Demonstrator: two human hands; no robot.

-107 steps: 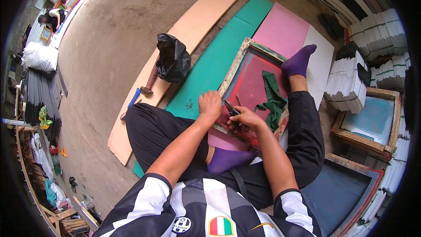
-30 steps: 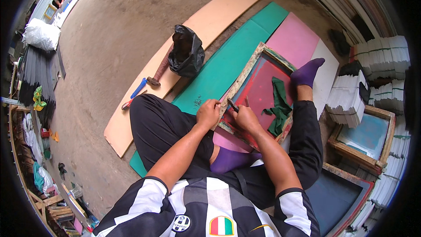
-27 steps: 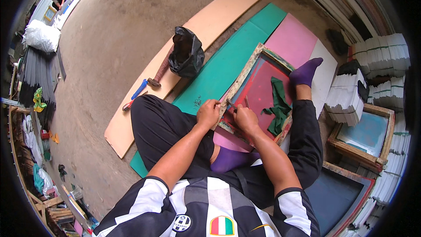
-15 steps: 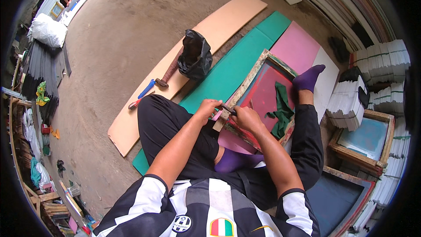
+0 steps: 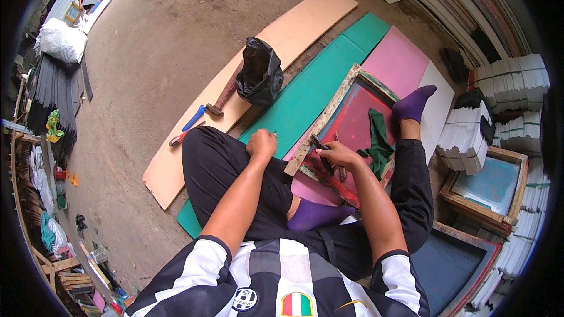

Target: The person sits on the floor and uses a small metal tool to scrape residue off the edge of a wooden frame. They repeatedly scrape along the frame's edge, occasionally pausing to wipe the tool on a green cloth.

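Note:
My right hand (image 5: 341,155) is closed around dark pliers (image 5: 325,161) above the near left rail of a paint-stained wooden screen frame (image 5: 317,132). The frame, with a red mesh panel, lies tilted between my legs. My left hand (image 5: 261,143) is closed over my bent left knee, apart from the frame. Whatever its fingers pinch is too small to name. A crumpled dark green cloth (image 5: 379,144) rests on the mesh, to the right of my right hand.
A hammer (image 5: 217,105), a blue-handled tool (image 5: 194,118) and a black plastic bag (image 5: 259,73) lie on a peach board (image 5: 176,167). Green (image 5: 317,76) and pink boards (image 5: 399,58) lie under the frame. Bundled white stacks (image 5: 467,138) and another screen frame (image 5: 484,188) stand right.
My left hand has come away from the frame toward the left. My right hand has moved slightly right and turned, still gripping the pliers.

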